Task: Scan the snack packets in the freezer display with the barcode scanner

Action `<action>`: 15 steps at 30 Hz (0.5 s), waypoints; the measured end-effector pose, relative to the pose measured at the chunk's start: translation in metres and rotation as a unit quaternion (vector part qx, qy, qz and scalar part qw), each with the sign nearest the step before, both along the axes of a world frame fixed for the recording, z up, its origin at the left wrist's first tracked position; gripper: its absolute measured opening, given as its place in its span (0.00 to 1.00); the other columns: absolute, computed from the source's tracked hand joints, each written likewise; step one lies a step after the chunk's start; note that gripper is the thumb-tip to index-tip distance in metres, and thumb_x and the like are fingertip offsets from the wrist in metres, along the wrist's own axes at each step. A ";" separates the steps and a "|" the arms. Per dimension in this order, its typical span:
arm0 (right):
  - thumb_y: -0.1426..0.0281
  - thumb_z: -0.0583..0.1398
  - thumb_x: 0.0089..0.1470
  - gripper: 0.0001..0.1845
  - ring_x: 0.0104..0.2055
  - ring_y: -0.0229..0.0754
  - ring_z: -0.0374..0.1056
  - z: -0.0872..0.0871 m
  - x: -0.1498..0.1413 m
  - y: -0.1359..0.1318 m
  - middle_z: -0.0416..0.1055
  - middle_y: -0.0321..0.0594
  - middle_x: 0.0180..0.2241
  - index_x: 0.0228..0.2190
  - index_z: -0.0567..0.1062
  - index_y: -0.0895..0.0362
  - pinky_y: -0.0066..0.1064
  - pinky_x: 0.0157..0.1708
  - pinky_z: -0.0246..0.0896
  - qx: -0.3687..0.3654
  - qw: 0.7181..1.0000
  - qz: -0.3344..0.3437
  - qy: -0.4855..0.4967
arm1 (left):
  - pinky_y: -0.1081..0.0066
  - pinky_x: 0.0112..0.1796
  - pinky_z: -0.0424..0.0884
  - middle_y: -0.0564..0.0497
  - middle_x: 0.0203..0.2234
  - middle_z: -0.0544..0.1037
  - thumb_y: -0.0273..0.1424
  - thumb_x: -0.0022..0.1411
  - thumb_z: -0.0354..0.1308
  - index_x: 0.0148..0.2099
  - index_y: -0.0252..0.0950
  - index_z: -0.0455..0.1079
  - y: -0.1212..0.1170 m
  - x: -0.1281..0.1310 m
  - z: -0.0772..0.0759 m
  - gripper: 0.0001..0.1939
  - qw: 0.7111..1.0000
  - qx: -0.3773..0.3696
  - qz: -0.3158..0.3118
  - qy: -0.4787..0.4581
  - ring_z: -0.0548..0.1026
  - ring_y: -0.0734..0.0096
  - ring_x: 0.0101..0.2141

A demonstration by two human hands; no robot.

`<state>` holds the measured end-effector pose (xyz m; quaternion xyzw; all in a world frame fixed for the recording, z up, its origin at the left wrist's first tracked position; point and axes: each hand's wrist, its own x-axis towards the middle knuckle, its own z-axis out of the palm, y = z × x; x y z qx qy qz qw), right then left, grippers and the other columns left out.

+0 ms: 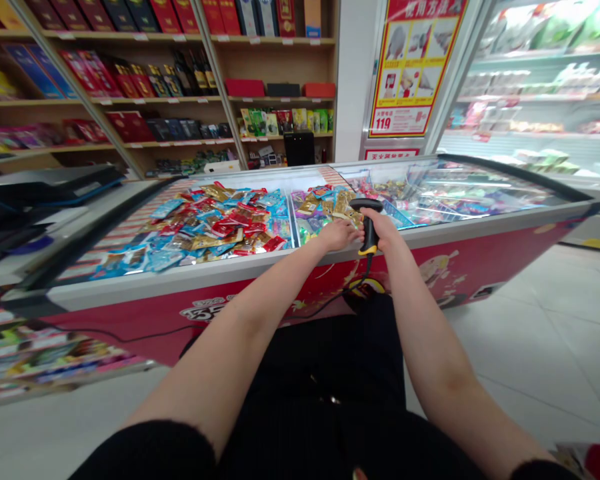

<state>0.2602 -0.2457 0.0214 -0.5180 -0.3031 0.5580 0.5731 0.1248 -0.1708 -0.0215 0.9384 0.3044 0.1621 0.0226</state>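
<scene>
My right hand is wrapped round the grip of a black barcode scanner with yellow trim and a cable running from its base. Just left of it, my left hand is closed, its fingers curled close to the scanner's grip. Whatever those fingers hold, if anything, is hidden. Both hands are above the front edge of a red chest freezer. Beyond them, gold and blue snack packets lie on the freezer top. A larger heap of red, blue and gold packets spreads to the left.
The scanner's black cable hangs along the freezer front toward the left. Shelves with boxes and bottles stand behind. A lit display fridge is at the right, above a tiled floor. Dark counter equipment sits at the left.
</scene>
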 end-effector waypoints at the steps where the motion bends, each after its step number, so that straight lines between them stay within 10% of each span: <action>1: 0.66 0.57 0.65 0.14 0.14 0.35 0.59 0.000 0.000 0.000 0.63 0.32 0.14 0.27 0.67 0.57 0.25 0.15 0.60 0.001 1.000 0.000 0.000 | 0.66 0.56 0.64 0.45 0.48 0.78 0.37 0.72 0.47 0.49 0.41 0.80 0.000 -0.001 -0.001 0.19 1.000 0.006 0.000 0.005 0.73 0.63 0.52; 5: 0.66 0.57 0.65 0.15 0.14 0.35 0.60 0.002 -0.004 -0.002 0.63 0.32 0.14 0.27 0.67 0.57 0.25 0.14 0.60 -0.001 1.000 0.007 0.002 | 0.69 0.54 0.65 0.45 0.44 0.80 0.38 0.71 0.48 0.42 0.40 0.81 0.006 -0.016 0.002 0.19 0.999 -0.005 0.037 0.002 0.75 0.65 0.50; 10: 0.66 0.58 0.65 0.14 0.14 0.35 0.60 0.004 -0.014 -0.002 0.64 0.33 0.14 0.27 0.66 0.56 0.25 0.14 0.60 -0.009 1.000 0.015 -0.012 | 0.68 0.47 0.71 0.41 0.41 0.82 0.38 0.62 0.62 0.41 0.35 0.80 0.013 -0.034 0.009 0.13 0.970 -0.058 0.236 -0.022 0.78 0.58 0.46; 15: 0.66 0.58 0.65 0.13 0.14 0.35 0.60 -0.001 -0.022 0.003 0.64 0.33 0.14 0.28 0.67 0.56 0.26 0.14 0.60 -0.016 0.999 0.030 -0.020 | 0.66 0.49 0.72 0.35 0.51 0.78 0.41 0.52 0.70 0.58 0.30 0.71 0.017 -0.043 0.019 0.34 0.925 -0.093 0.368 -0.023 0.77 0.52 0.52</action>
